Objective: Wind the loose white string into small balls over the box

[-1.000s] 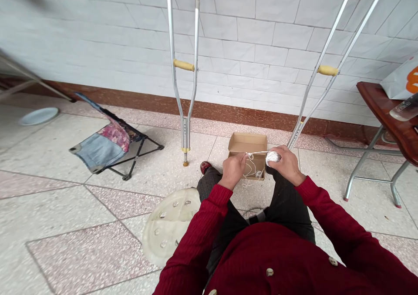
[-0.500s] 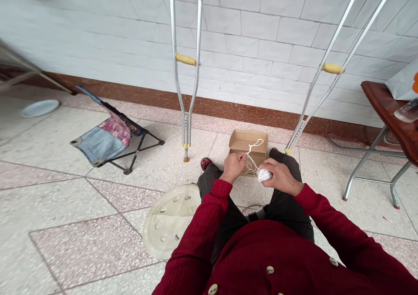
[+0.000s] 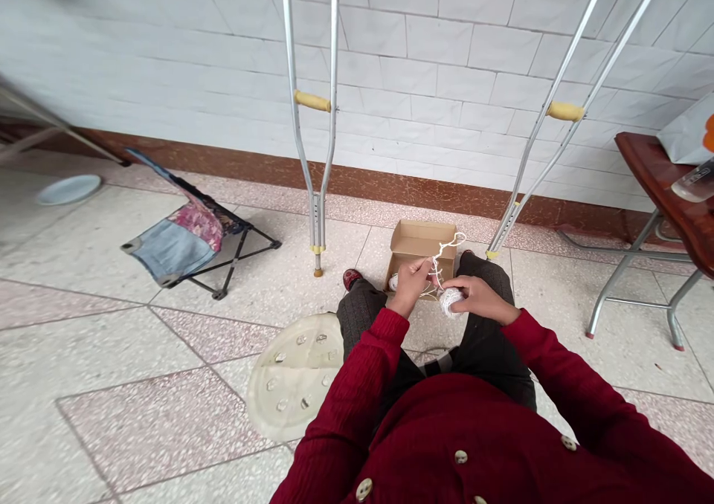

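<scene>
- left hand (image 3: 410, 285): thumb and fingers pinch a strand of white string (image 3: 440, 253), which loops up above the box
- right hand (image 3: 483, 299): curled narrowly around a string ball (image 3: 451, 303), tightly wound, just in front of the box, above the knees
- cardboard box (image 3: 419, 240): plain, brown, open, on the tile floor (image 3: 111, 355)
- two aluminium crutches (image 3: 317, 207): perforated shafts, yellow grips, leaning on the tiled wall (image 3: 446, 43)
- folding stool (image 3: 178, 244): denim and floral fabric, tipped over
- counter (image 3: 641, 158): glossy brown, steel legs, carrying a bottle (image 3: 695, 182) whose label is too small to read and a white bag (image 3: 689, 136) with an orange mark
</scene>
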`<state>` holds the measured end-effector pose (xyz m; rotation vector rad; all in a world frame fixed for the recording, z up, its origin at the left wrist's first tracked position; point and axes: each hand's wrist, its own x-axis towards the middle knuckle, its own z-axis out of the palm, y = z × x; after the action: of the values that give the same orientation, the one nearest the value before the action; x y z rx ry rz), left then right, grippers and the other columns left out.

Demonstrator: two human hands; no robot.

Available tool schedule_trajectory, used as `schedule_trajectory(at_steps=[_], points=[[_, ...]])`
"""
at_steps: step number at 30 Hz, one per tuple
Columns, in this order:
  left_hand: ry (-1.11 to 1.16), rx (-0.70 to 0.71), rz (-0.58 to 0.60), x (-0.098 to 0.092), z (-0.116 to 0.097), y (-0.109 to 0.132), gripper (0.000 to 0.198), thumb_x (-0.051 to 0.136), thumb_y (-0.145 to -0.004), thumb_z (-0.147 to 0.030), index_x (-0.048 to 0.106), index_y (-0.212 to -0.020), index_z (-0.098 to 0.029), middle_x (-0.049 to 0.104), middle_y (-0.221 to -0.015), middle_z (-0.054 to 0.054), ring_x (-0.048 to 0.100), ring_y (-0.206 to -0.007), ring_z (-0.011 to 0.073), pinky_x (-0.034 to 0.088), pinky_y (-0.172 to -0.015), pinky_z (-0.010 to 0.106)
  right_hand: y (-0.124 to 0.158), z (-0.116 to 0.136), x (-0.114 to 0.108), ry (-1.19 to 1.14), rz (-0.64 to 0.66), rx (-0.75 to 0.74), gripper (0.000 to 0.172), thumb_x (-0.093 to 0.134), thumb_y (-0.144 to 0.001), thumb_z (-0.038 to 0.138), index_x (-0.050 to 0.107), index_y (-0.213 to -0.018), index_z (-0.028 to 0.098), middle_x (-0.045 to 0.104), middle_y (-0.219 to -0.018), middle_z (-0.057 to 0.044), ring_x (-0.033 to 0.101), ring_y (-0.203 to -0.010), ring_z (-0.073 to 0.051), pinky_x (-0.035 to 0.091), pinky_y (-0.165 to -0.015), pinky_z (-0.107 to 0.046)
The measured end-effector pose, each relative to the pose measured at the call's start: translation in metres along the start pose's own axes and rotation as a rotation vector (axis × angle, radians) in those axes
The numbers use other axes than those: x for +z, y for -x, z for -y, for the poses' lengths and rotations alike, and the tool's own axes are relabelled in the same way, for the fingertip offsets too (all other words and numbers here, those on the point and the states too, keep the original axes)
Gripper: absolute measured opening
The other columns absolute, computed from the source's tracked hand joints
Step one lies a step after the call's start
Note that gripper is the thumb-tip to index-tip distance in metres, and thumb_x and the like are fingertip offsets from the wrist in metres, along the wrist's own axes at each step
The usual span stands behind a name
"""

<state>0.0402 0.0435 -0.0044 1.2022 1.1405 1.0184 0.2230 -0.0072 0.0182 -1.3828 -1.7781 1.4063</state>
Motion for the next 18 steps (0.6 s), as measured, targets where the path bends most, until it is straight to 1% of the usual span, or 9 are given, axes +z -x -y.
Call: schedule_trajectory(at_steps=[2,4,6,8,10,13,16,18], points=[[0.088,0.015,0.022,0.002,-0.004,0.002,0.034,0.053,-0.085,-0.046,0.066,-0.076,-0.015,0.059,-0.051,-0.002,0.056,-0.051,0.0129,0.047,-0.062,0.026,0.002,-0.004,-0.010,-0.309,0.083,0.098,0.053,0.066,-0.068,0.024,0.065,-0.120,0.022,0.061,-0.085,-0.001,0.040,-0.053,-0.007,0.026,-0.043,-0.018],[0.100,0.022,0.041,0.002,-0.008,0.005,0.035,0.054,-0.086,-0.047,0.067,-0.082,-0.015,0.059,-0.051,-0.002,0.056,-0.052,0.0135,0.047,-0.063,0.027,0.005,-0.005,-0.021,-0.544,0.071,0.125,0.055,0.063,-0.069,0.025,0.061,-0.124,0.022,0.059,-0.083,0.000,0.036,-0.050,-0.005,0.017,-0.038,-0.017],[0.075,0.040,0.080,0.001,-0.012,0.008,0.036,0.053,-0.088,-0.047,0.067,-0.082,-0.014,0.060,-0.051,-0.001,0.057,-0.054,0.0143,0.048,-0.065,0.028,0.008,-0.004,-0.029,-0.675,0.028,0.124,0.056,0.063,-0.068,0.024,0.060,-0.125,0.022,0.058,-0.082,0.000,0.035,-0.049,-0.005,0.014,-0.036,-0.016],[0.010,0.075,0.114,0.001,-0.016,0.011,0.038,0.051,-0.089,-0.047,0.068,-0.081,-0.014,0.061,-0.053,0.000,0.059,-0.057,0.0154,0.048,-0.068,0.028,0.007,-0.001,-0.033,-0.746,0.031,0.134,0.060,0.062,-0.068,0.024,0.058,-0.128,0.022,0.058,-0.081,0.000,0.035,-0.049,-0.005,0.015,-0.036,-0.015],[-0.090,0.113,0.137,0.004,-0.018,0.014,0.038,0.050,-0.090,-0.046,0.070,-0.081,-0.015,0.062,-0.055,0.000,0.060,-0.060,0.0161,0.047,-0.069,0.028,0.004,0.004,-0.031,-0.799,0.061,0.132,0.064,0.062,-0.068,0.024,0.057,-0.131,0.022,0.059,-0.081,-0.001,0.037,-0.049,-0.006,0.016,-0.036,-0.015],[-0.253,0.159,0.167,0.007,-0.017,0.018,0.038,0.048,-0.091,-0.043,0.071,-0.079,-0.015,0.064,-0.059,0.000,0.060,-0.062,0.0161,0.045,-0.066,0.026,-0.002,0.009,-0.025,-0.845,0.078,0.091,0.060,0.063,-0.068,0.025,0.060,-0.128,0.021,0.062,-0.084,-0.002,0.037,-0.048,-0.005,0.016,-0.036,-0.015],[-0.416,0.195,0.135,0.006,-0.013,0.022,0.037,0.046,-0.092,-0.039,0.071,-0.077,-0.016,0.067,-0.067,0.002,0.061,-0.066,0.0171,0.044,-0.064,0.025,-0.007,0.012,-0.018,-0.795,0.009,0.060,0.049,0.067,-0.067,0.024,0.067,-0.115,0.018,0.061,-0.079,-0.001,0.036,-0.047,-0.004,0.015,-0.036,-0.015],[-0.533,0.225,0.088,0.002,-0.012,0.024,0.036,0.046,-0.093,-0.037,0.072,-0.079,-0.017,0.070,-0.074,0.004,0.062,-0.072,0.0185,0.045,-0.068,0.026,-0.007,0.013,-0.015,-0.726,-0.057,0.046,0.045,0.069,-0.066,0.023,0.069,-0.111,0.016,0.061,-0.075,0.000,0.036,-0.047,-0.004,0.018,-0.037,-0.016]])
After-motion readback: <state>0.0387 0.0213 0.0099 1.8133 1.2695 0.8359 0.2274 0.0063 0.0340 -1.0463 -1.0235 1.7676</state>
